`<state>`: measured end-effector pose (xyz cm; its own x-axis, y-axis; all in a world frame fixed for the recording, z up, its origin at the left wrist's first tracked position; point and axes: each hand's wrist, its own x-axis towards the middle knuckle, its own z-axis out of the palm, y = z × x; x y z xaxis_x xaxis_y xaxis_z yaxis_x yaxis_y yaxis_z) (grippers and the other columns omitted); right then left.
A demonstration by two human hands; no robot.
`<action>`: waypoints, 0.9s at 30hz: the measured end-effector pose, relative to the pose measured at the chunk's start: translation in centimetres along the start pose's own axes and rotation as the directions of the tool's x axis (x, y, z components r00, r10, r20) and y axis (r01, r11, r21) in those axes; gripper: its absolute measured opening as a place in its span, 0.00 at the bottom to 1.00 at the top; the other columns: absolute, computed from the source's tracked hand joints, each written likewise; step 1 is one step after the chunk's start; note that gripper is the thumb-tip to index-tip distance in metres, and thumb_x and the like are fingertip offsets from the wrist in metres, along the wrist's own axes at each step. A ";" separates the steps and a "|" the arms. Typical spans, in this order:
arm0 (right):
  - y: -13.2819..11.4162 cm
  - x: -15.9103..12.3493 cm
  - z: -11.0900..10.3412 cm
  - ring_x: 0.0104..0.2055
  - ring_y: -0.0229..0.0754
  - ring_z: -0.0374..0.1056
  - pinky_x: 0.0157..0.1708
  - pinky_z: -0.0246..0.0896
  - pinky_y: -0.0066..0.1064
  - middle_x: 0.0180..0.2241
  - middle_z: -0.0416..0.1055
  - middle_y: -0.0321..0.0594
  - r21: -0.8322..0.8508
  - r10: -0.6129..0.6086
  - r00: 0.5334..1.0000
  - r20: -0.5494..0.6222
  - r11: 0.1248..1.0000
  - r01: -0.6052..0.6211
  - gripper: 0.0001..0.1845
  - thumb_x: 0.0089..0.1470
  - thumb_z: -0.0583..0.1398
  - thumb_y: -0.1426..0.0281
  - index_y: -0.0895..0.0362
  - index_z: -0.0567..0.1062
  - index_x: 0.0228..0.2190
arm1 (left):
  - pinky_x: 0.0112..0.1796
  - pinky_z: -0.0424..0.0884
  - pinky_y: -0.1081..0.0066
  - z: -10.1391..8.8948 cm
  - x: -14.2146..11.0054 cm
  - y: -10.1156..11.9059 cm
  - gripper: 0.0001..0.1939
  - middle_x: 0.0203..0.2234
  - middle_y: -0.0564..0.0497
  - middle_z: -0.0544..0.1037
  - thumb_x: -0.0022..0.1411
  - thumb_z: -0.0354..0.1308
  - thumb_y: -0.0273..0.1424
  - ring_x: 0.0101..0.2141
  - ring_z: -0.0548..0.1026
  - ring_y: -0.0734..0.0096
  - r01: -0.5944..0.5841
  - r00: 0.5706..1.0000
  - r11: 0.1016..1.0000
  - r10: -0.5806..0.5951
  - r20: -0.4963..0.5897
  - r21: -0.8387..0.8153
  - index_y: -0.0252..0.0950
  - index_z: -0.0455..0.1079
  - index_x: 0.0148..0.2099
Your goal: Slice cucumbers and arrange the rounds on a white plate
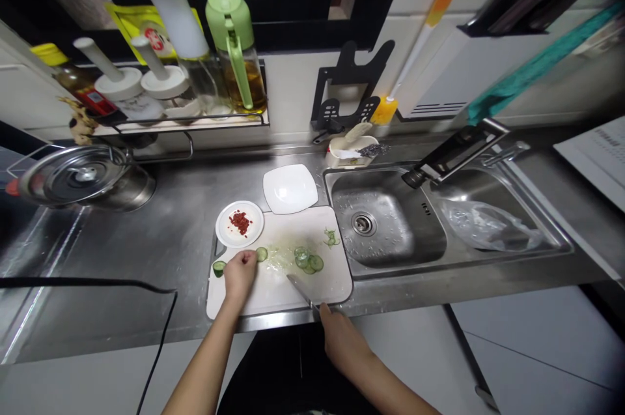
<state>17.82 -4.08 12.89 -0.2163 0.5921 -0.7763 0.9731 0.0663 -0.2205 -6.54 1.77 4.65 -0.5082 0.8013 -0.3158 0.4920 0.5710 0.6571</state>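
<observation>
My left hand [240, 275] is over the left part of the white cutting board [273, 298], its fingers pinched at the edge of a cucumber slice [262, 254]. A dark-skinned cucumber end piece [219, 268] lies just left of that hand. My right hand [342, 340] grips the handle of a knife [303, 290] at the board's front edge; the blade points up and left over the board. Several cucumber slices [308, 260] overlap right of the middle, and thin green peelings [331, 237] sit near the upper right corner. Wet, pale scraps are spread between.
Behind the board stand a plate of chopped red pieces [240, 222] and a white square dish [290, 188]. The sink [390, 219] borders the right side. A lidded pot [88, 177] is far left; a black cable [166, 311] crosses the counter. Bottles fill a shelf [195, 123].
</observation>
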 end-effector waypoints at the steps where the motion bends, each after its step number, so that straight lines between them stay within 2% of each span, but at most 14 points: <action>1: 0.0 0.0 0.0 0.47 0.49 0.69 0.40 0.61 0.33 0.43 0.73 0.53 0.000 0.003 1.000 0.005 1.000 -0.003 0.34 0.48 0.48 0.87 0.63 0.59 0.57 | 0.34 0.65 0.71 0.0 0.2 -0.2 0.14 0.25 0.50 0.79 0.54 0.51 0.38 0.29 0.75 0.66 0.001 1.000 1.000 -0.002 0.002 0.020 0.36 0.74 0.31; 5: 0.2 0.2 0.0 0.46 0.49 0.70 0.40 0.62 0.34 0.42 0.73 0.53 -0.005 0.001 1.000 0.007 1.000 -0.001 0.33 0.49 0.48 0.87 0.64 0.60 0.57 | 0.36 0.65 0.70 0.0 0.2 -0.7 0.13 0.27 0.49 0.78 0.55 0.50 0.37 0.31 0.75 0.65 -0.029 0.999 0.996 0.031 -0.016 0.080 0.36 0.73 0.32; 9: 0.2 0.1 0.1 0.47 0.48 0.69 0.42 0.60 0.32 0.43 0.73 0.53 -0.009 -0.004 1.000 0.002 1.000 0.004 0.35 0.49 0.48 0.87 0.64 0.58 0.59 | 0.40 0.67 0.67 0.7 -0.3 0.0 0.14 0.33 0.46 0.78 0.57 0.50 0.36 0.34 0.74 0.64 -0.188 0.980 0.979 0.192 -0.054 0.085 0.36 0.73 0.38; 12: 0.1 -0.1 -0.1 0.48 0.49 0.69 0.43 0.61 0.32 0.44 0.73 0.53 -0.015 -0.002 1.000 0.013 1.000 0.002 0.36 0.49 0.48 0.87 0.63 0.57 0.60 | 0.42 0.68 0.67 2.1 -0.6 1.7 0.13 0.36 0.46 0.78 0.58 0.51 0.34 0.37 0.74 0.64 -0.367 0.928 0.929 0.362 0.087 0.048 0.37 0.73 0.41; 14: 0.0 -0.1 -0.2 0.48 0.49 0.68 0.43 0.61 0.33 0.45 0.72 0.54 -0.021 0.004 1.000 0.013 1.000 -0.004 0.36 0.50 0.47 0.86 0.63 0.57 0.61 | 0.43 0.67 0.67 3.3 -0.6 3.3 0.13 0.37 0.46 0.78 0.58 0.52 0.32 0.39 0.73 0.66 -0.467 0.861 0.884 0.449 0.237 0.024 0.36 0.74 0.43; 16: 0.0 -0.2 -0.2 0.48 0.50 0.68 0.43 0.62 0.34 0.45 0.72 0.54 -0.018 0.002 1.000 0.008 1.000 -0.002 0.35 0.50 0.47 0.86 0.63 0.57 0.61 | 0.42 0.66 0.68 4.4 -0.7 4.7 0.11 0.36 0.46 0.77 0.58 0.52 0.29 0.39 0.73 0.66 -0.519 0.813 0.854 0.474 0.339 0.050 0.36 0.74 0.41; 18: 0.1 -0.1 -0.1 0.48 0.50 0.69 0.43 0.63 0.34 0.45 0.72 0.54 -0.005 -0.007 1.000 0.001 1.000 0.007 0.35 0.50 0.47 0.87 0.64 0.57 0.60 | 0.39 0.65 0.69 5.2 -0.9 5.8 0.09 0.31 0.47 0.77 0.57 0.53 0.29 0.36 0.72 0.67 -0.488 0.828 0.863 0.410 0.383 0.131 0.35 0.74 0.36; 21: 0.2 0.0 0.1 0.47 0.49 0.69 0.42 0.63 0.34 0.44 0.73 0.54 0.005 -0.004 1.000 -0.012 1.000 0.004 0.34 0.51 0.46 0.87 0.63 0.57 0.60 | 0.34 0.62 0.71 5.9 -1.3 6.7 0.07 0.28 0.48 0.76 0.55 0.54 0.30 0.31 0.71 0.69 -0.365 0.894 0.902 0.269 0.359 0.232 0.34 0.73 0.31; 24: 0.2 -0.1 0.0 0.47 0.48 0.69 0.42 0.63 0.33 0.44 0.73 0.54 0.023 0.001 1.000 -0.014 1.000 -0.001 0.33 0.52 0.46 0.86 0.63 0.58 0.59 | 0.31 0.60 0.72 6.3 -1.5 7.0 0.05 0.26 0.49 0.76 0.53 0.55 0.29 0.29 0.71 0.70 -0.249 0.928 0.940 0.163 0.335 0.233 0.35 0.71 0.29; 27: 0.2 -0.1 0.0 0.47 0.47 0.69 0.42 0.62 0.32 0.43 0.73 0.54 0.037 0.001 1.000 -0.016 0.999 0.000 0.33 0.51 0.47 0.86 0.63 0.59 0.59 | 0.30 0.60 0.73 6.5 -1.5 6.9 0.03 0.25 0.51 0.76 0.50 0.56 0.27 0.28 0.71 0.71 -0.178 0.936 0.967 0.109 0.335 0.181 0.36 0.71 0.29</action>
<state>17.99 -4.12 12.89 -0.2139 0.6051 -0.7668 0.9696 0.0363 -0.2419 2.22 5.73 5.21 -0.1851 0.8721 -0.4530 0.6940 0.4424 0.5681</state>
